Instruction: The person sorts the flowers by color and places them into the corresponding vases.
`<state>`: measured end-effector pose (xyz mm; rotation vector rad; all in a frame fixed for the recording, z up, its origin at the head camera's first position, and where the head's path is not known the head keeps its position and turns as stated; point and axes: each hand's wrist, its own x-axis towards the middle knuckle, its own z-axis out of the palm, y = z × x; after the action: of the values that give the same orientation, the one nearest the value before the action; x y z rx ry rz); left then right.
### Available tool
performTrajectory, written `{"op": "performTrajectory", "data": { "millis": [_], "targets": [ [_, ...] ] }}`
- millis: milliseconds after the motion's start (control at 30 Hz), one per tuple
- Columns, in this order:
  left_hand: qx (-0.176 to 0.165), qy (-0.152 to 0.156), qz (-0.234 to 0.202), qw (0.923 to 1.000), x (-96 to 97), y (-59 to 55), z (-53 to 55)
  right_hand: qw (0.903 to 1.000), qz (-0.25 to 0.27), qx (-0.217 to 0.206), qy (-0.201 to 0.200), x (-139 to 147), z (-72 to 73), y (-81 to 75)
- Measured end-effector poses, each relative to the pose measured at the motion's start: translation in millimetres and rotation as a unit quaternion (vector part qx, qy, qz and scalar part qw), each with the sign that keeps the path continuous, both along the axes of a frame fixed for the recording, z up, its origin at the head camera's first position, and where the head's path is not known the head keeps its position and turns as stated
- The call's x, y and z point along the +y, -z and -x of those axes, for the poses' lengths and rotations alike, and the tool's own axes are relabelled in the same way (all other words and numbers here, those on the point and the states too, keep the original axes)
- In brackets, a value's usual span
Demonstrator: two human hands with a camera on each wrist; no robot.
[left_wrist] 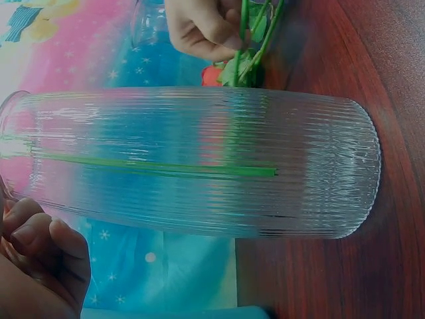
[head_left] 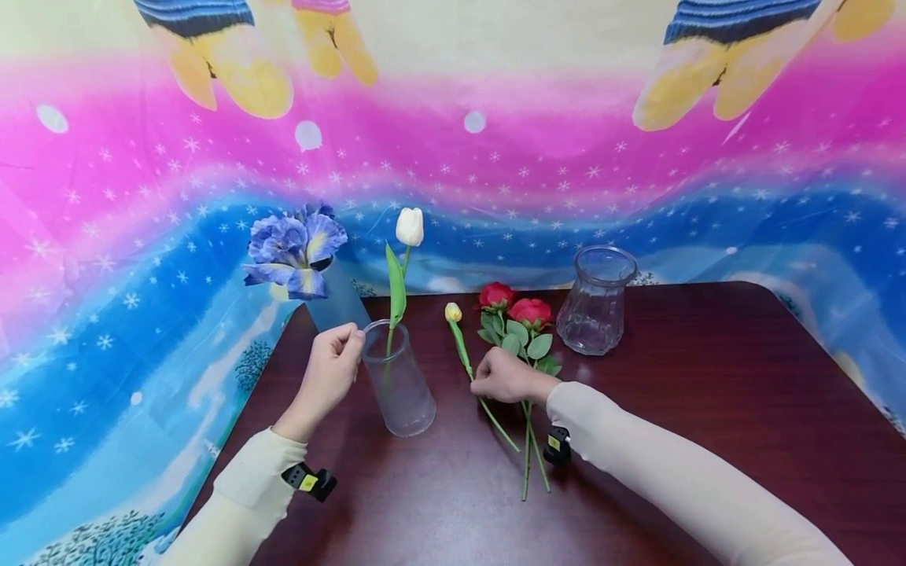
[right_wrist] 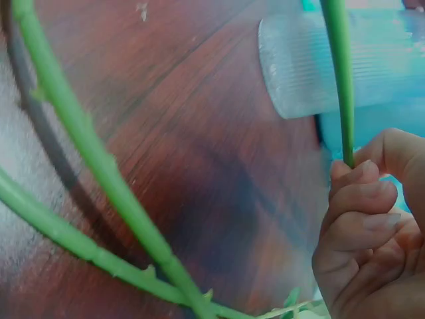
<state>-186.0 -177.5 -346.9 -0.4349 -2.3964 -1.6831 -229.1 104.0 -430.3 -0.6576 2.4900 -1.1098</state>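
My left hand [head_left: 329, 373] pinches the rim of a tall ribbed clear glass vase [head_left: 406, 401] with thumb and curled fingers. A white tulip [head_left: 410, 227] stands in this vase, and its green stem [left_wrist: 199, 166] shows through the glass in the left wrist view. To the right, my right hand [head_left: 506, 376] pinches a yellow tulip [head_left: 453, 313] by the stem. That stem [right_wrist: 340, 80] rises from between thumb and fingertips in the right wrist view. Two red roses [head_left: 531, 312] lie beside and partly behind the right hand, their bare thorny stems [right_wrist: 99, 166] crossing on the table.
Behind my left hand a blue vase [head_left: 340, 299] holds blue-violet irises [head_left: 293, 244]. A second, wider-mouthed clear glass vase [head_left: 593, 314] stands at the back right. The dark wooden table [head_left: 722, 377] reaches a patterned cloth backdrop [head_left: 453, 149].
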Motion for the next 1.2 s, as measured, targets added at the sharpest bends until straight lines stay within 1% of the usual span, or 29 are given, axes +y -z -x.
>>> {"op": "performTrajectory", "data": {
  "millis": [267, 600, 700, 833, 933, 1067, 1200],
  "targets": [
    [0.0, 0.003, 0.0, 1.0, 0.4, 0.3, 1.6, 0.9989, 0.025, 0.039, 0.01, -4, -7.5, -12.5],
    [-0.005, -0.002, 0.003, 1.0, 0.1, -0.3, 1.3, 0.9941, 0.067, 0.08, 0.029, -7, -20.1, -27.6],
    [-0.004, -0.003, 0.005, 1.0, -0.2, -1.2, 0.5, 0.9925, 0.078, 0.086, 0.038, -6, -23.6, -32.1],
    [-0.004, 0.0, 0.008, 1.0, -0.2, -1.0, 1.3, 0.9902, 0.097, 0.084, 0.056, -2, -28.2, -40.8],
    [-0.009, -0.004, 0.003, 0.9999, -3.8, 8.3, 7.2, 0.9875, 0.112, 0.088, 0.067, 0, -31.1, -48.2],
    [-0.007, -0.01, 0.004, 0.9999, -9.9, 22.3, 16.5, 0.9842, 0.124, 0.096, 0.082, 2, -35.6, -59.8],
    [0.0, -0.008, 0.002, 1.0, -11.8, 26.7, 19.0, 0.9787, 0.135, 0.117, 0.102, 3, -39.5, -70.4]
  ]
}}
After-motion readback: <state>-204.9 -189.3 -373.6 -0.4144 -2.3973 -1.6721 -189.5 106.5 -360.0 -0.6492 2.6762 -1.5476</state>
